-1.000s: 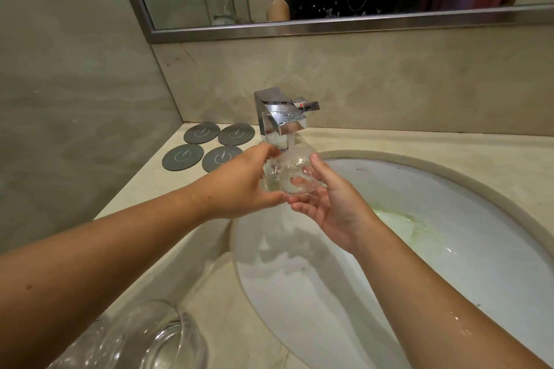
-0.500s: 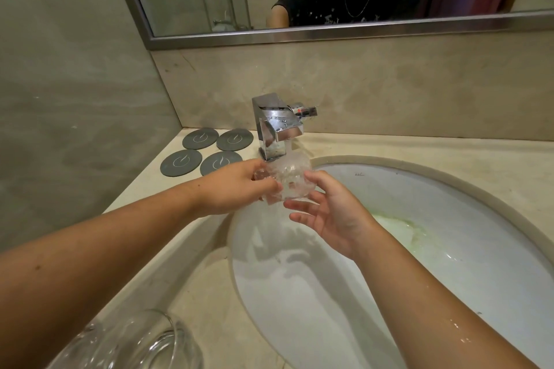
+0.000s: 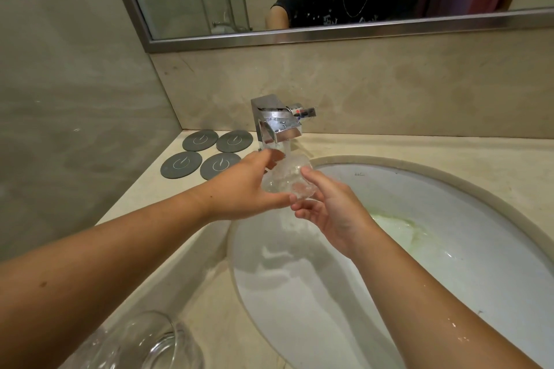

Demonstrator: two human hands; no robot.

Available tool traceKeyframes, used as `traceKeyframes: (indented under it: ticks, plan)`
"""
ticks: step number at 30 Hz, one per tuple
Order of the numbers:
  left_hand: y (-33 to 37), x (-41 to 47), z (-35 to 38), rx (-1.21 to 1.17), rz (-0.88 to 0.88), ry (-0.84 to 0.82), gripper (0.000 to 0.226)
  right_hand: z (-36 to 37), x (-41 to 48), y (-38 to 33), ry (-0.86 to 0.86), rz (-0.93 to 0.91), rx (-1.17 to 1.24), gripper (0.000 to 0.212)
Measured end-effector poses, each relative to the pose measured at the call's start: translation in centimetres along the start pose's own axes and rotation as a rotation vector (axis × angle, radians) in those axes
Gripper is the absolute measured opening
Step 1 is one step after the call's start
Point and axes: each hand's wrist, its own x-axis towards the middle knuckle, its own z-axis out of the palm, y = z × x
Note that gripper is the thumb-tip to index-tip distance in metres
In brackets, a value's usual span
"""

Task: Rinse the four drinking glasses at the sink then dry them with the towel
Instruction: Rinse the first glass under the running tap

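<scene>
Beige stone counter with an oval white sink sunk into it. Back left corner: four dark round coasters in a square, just beside the chrome tap at the back edge. Near left edge: a clear glass, partly out of view.

Left arm: bare, reaching in from the lower left, forearm straight.
Left grip: just below the tap, fingers and thumb curled round the glass.
Right arm: bare, reaching in from the lower right (droplets show along the forearm).
Right grip: below and right of the tap, palm turned up, thumb against the glass, fingers beneath it.
</scene>
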Motion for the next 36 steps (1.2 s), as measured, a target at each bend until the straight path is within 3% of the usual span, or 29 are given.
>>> traceKeyframes:
  ticks: [5,13,17,26,31,34,36]
  plan:
    - [0.5,0.4,0.4,0.056,-0.043,0.03,0.088,0.3,0.1,0.2,0.092,-0.121,-0.165,0.072]
    - [1.1,0.7,0.6,0.004,-0.04,0.06,0.075,0.2,0.5,0.6,0.156,-0.233,-0.314,0.082]
    - [1.1,0.7,0.6,-0.025,-0.071,0.06,0.066,0.1,0.2,0.7,0.172,-0.273,-0.409,0.099]
    - [0.8,-0.2,0.2,-0.071,-0.181,0.063,0.058,0.1,-0.1,0.9,0.044,-0.211,-0.498,0.086]
    - [1.1,-0.7,-0.1,-0.093,-0.266,0.067,0.073,-0.1,-0.1,0.8,-0.068,-0.028,-0.414,0.057]
    - [1.1,-0.8,0.0,-0.224,-0.305,0.058,0.07,-0.3,0.0,0.6,-0.177,0.046,-0.305,0.039]
    - [1.2,-0.8,0.1,-0.336,-0.324,0.05,0.067,-0.6,-0.1,0.4,-0.236,0.04,-0.298,0.039]
